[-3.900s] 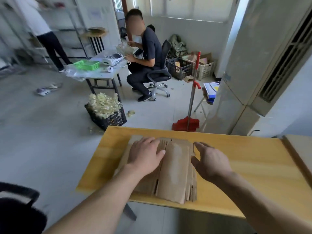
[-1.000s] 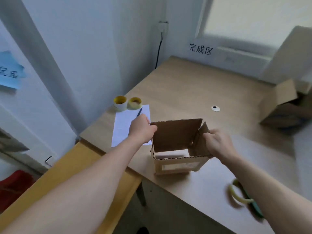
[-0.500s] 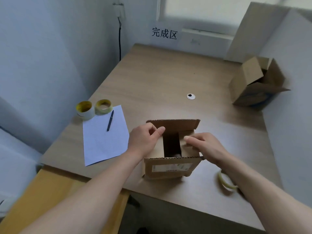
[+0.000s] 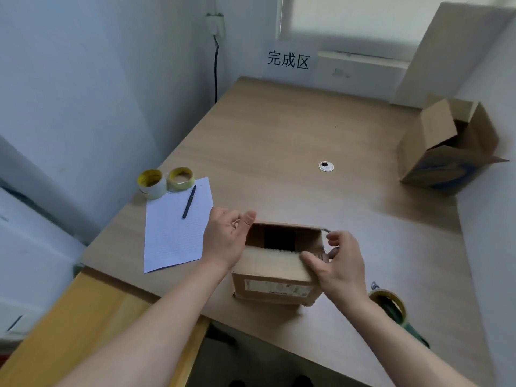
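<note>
Both hands held the cardboard box on the surface, near its front edge: left hand gripping its side, right hand pinching a flap. It looked light and stiff, likely best taken at the folds.

Landmark: cardboard box, on the desk at its near edge. Left hand is on the box's left side, right hand on its right corner. Left of box: sheet of paper with a pen on it. Two tape rolls sit side by side behind the sheet. Right of box, nearer: tape dispenser. Behind box: cable grommet. Far right behind box: open carton.
</note>
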Available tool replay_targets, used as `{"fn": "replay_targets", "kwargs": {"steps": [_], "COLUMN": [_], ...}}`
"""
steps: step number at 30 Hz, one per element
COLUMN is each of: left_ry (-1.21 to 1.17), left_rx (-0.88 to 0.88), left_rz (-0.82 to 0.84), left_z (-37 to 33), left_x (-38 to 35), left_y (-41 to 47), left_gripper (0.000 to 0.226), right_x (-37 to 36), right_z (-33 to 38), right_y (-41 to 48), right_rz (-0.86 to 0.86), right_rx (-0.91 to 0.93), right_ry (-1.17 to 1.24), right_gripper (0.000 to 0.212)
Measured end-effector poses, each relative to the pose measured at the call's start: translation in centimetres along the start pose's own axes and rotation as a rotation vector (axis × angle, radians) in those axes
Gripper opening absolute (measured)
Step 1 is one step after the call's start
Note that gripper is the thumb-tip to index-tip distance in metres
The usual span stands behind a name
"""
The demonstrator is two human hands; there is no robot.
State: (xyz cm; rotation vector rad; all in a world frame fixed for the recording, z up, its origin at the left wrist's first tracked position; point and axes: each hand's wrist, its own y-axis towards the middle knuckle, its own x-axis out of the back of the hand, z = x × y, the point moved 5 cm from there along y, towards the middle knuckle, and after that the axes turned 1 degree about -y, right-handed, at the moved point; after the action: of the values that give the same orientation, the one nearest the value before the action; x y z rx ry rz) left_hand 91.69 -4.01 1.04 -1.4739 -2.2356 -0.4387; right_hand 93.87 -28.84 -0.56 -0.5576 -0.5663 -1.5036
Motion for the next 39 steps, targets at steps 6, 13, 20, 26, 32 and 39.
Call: {"fn": "replay_targets", "kwargs": {"steps": [6, 13, 20, 26, 32, 39], "left_ry": [-0.013, 0.005, 0.013, 0.040, 0.112, 0.123], "left_rx": [0.159, 0.143, 0.183, 0.212, 0.126, 0.109], "left_rz": [0.002, 0.144, 0.167, 0.173, 0.163, 0.176], "left_z": [2.5, 2.1, 4.6, 5.0, 3.3, 2.8], "left_x": [-1.8, -4.1, -5.2, -5.3, -6.7, -6.1], "left_y": [-2.0, -1.7, -2.3, -0.7, -0.3, -0.3], "left_gripper": [0.020, 0.030, 0.033, 0.026, 0.030, 0.029], "right_x": [-1.5, -2.1, -3.3, -4.0, -3.3, -4.3], "right_z": [-1.0, -2.5, -3.4, -3.3, -4.8, -5.2], "right_y": [-0.2, 1.2, 0.9, -0.3, 0.4, 0.1], "right_rz": [0.212, 0.204, 0.217, 0.164, 0.229, 0.390], "right_rx": [-0.070, -0.222, -0.198, -0.239, -0.356, -0.569], "right_ry": [0.266, 0.277, 0.116, 0.144, 0.327, 0.745], "right_gripper": [0.078, 0.024, 0.034, 0.043, 0.048, 0.040]}}
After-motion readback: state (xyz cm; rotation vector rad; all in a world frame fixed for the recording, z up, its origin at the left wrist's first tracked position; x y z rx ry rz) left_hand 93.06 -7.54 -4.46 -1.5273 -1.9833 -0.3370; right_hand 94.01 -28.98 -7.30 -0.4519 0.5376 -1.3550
